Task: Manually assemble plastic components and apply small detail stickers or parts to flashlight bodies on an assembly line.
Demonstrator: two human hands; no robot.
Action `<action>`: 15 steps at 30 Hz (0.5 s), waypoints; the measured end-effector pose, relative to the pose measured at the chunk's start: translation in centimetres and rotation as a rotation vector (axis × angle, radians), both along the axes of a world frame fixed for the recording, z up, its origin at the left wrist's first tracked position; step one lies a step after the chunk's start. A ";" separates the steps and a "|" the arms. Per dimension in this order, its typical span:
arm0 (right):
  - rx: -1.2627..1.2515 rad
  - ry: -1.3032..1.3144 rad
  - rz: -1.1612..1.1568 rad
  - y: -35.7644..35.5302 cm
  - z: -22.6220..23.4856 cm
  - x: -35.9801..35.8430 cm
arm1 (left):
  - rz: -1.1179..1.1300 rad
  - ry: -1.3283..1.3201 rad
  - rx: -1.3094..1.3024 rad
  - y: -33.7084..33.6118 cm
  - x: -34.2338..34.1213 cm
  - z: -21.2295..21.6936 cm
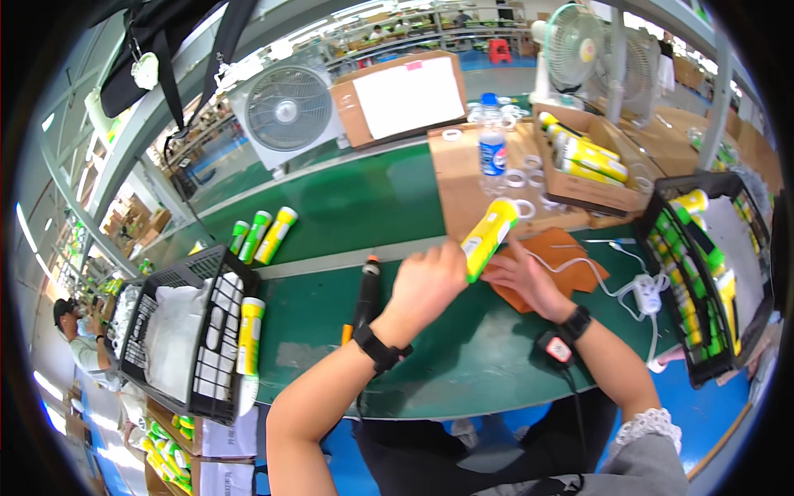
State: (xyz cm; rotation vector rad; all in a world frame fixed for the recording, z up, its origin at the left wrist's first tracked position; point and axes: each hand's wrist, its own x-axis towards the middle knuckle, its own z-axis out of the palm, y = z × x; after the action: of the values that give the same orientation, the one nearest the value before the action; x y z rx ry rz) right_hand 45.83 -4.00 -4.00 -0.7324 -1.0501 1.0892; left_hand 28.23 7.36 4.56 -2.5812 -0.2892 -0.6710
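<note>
My left hand (pixel 426 285) is clenched on the lower part of a yellow-green torch (pixel 492 236), which slants up to the right, its white-rimmed head standing free of those fingers. My right hand (pixel 529 279) is loose, fingers extended just below and right of the torch; whether their tips touch it I cannot tell. An orange sheet (pixel 552 248) lies under that hand. Close to my right wrist is a black gadget (pixel 556 350); past my left wrist lies a black driver (pixel 366 289). On my left, another torch (pixel 249 335) lies beside a black crate (pixel 186 273); on my right, beyond a white socket (pixel 648 293), a second crate (pixel 705 179) holds many more.

Farther off, three torches (pixel 276 236) lie together on the left of the green belt (pixel 356 198). A blue-capped bottle (pixel 493 153) stands on a brown board (pixel 456 186), beside a carton (pixel 595 193) of torches. Beyond these is a grey fan (pixel 287 110), and farthest away a red stool (pixel 499 51).
</note>
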 end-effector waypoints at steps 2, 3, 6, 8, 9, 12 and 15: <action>-0.114 0.188 -0.035 0.1 0.7 -1.8 | -0.005 0.024 0.114 -3.1 1.0 -1.7; -0.191 0.195 -0.140 -0.7 1.9 -2.5 | -0.029 -0.006 0.138 -4.7 1.6 -1.8; -0.151 0.205 -0.169 -1.2 1.6 -1.6 | -0.144 -0.067 -0.426 -6.4 2.5 -2.3; -0.154 0.108 -0.188 -1.7 1.6 -0.2 | -0.134 -0.270 -1.209 -5.2 3.8 -2.4; -0.144 0.079 -0.155 -1.2 1.9 -0.8 | -0.052 -0.491 -1.666 -3.0 3.4 -3.8; -0.150 -0.129 -0.104 -1.3 1.4 -1.4 | -0.249 -0.639 -2.401 -1.6 4.9 -7.1; 0.000 -0.612 -0.236 -0.3 -1.7 -1.0 | -0.384 -0.790 -2.335 -1.4 6.7 -9.2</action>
State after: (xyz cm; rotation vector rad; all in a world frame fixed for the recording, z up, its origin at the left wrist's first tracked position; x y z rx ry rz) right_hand 44.84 -4.30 -5.68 -1.1994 -1.4292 0.6683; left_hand 34.95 5.92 -4.65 -3.9909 -1.6341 -2.6970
